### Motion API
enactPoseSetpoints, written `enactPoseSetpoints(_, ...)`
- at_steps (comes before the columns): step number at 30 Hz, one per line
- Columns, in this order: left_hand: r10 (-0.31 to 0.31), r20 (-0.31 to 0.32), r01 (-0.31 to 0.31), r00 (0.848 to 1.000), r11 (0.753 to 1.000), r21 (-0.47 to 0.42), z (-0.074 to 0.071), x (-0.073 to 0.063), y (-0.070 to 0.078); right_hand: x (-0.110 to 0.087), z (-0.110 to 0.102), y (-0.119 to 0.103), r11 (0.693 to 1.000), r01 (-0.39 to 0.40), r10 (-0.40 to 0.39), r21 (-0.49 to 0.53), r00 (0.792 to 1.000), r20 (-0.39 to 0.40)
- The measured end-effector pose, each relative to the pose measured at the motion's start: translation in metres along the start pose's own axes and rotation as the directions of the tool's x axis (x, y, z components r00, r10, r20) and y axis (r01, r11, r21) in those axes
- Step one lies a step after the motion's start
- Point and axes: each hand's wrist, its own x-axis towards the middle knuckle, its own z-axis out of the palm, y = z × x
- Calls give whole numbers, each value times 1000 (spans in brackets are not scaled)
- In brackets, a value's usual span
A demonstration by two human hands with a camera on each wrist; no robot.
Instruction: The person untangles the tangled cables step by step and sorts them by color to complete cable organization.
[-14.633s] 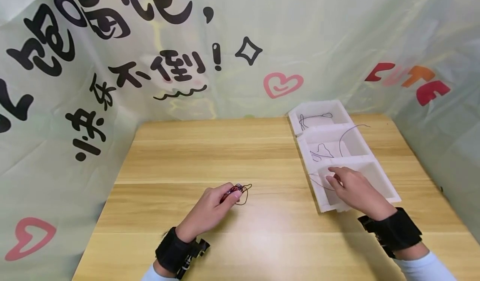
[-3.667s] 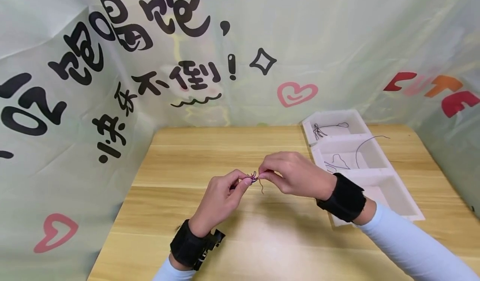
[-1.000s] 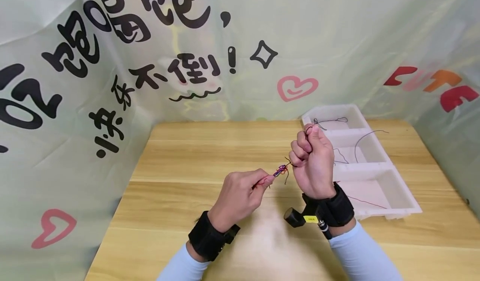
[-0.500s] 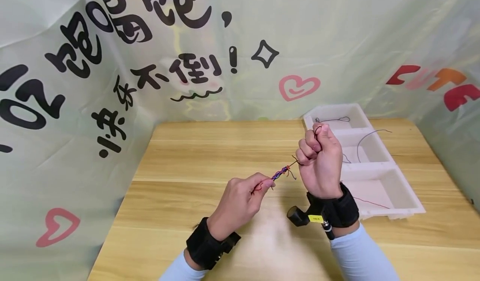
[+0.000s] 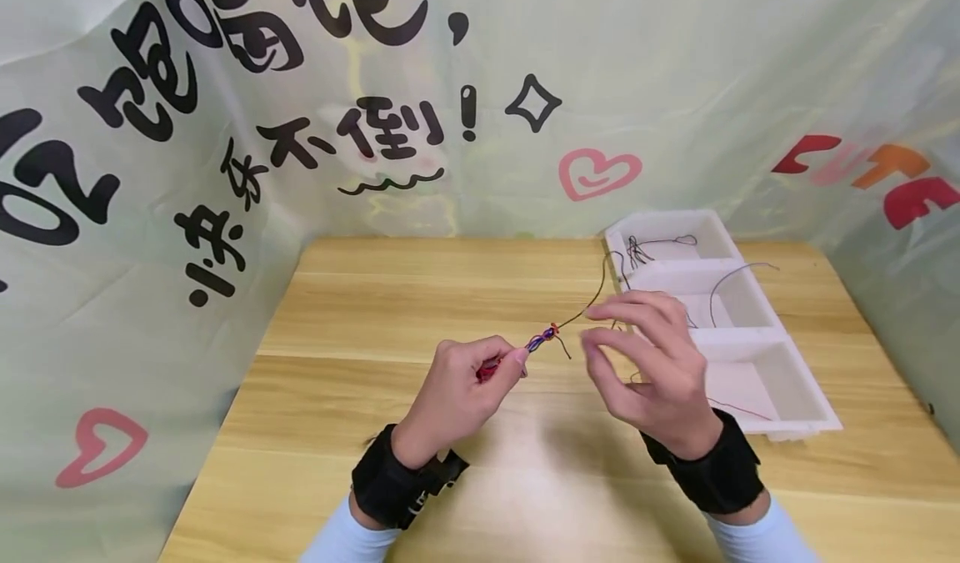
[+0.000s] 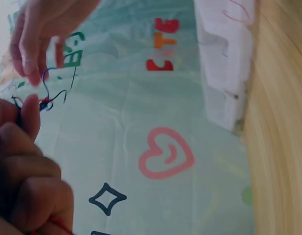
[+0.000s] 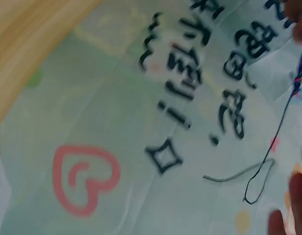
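In the head view my left hand (image 5: 468, 392) pinches a bundle of thin red, blue and dark strands (image 5: 542, 339), twisted like a braid, between thumb and fingers. Red loops show inside the grip, and the hand's own fingers hide the rest. From the bundle's far end a long dark strand (image 5: 596, 294) rises and bends over in a loop; the right wrist view shows this strand (image 7: 256, 176) with a loose end. My right hand (image 5: 656, 371) hovers just right of the bundle, fingers apart and gently bent, with nothing seen between them.
Right of the hands stands a white tray (image 5: 783, 334) with three compartments. A dark looped strand (image 5: 663, 242) lies in the far one. One bluish strand (image 5: 720, 284) arches out of the middle one, and a red strand (image 5: 738, 409) lies in the near one. Printed cloth (image 5: 465, 204) walls the table.
My right hand has let go of the dark strand and turned over, lower, with fingers spread. Earlier it reached over the tray, then worked at the bundle. My left hand has kept hold.
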Motion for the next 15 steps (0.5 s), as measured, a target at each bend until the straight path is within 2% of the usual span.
enactPoseSetpoints(1,-16,21,17,1000,1000,-24,-2,0,1,1,-1,0,998,24,-30,64,995,90)
enactPoseSetpoints(3,-34,64,39,997,997,-68,-4,1,3,2,-4,1,986,16,-56,167,970,238)
enactPoseSetpoints(6,-57,114,70,992,990,-119,-8,1,5,1,-7,6,967,-27,-73,255,924,374)
enactPoseSetpoints(10,-92,157,117,983,980,-161,-13,1,6,-1,-11,9,951,-90,-62,295,882,468)
enactPoseSetpoints(13,-114,178,147,977,972,-182,-15,-1,5,-2,-11,10,949,-104,-54,299,878,476)
enactPoseSetpoints(15,-124,187,159,974,969,-189,-15,-2,4,-3,-10,11,956,-81,-67,282,875,480)
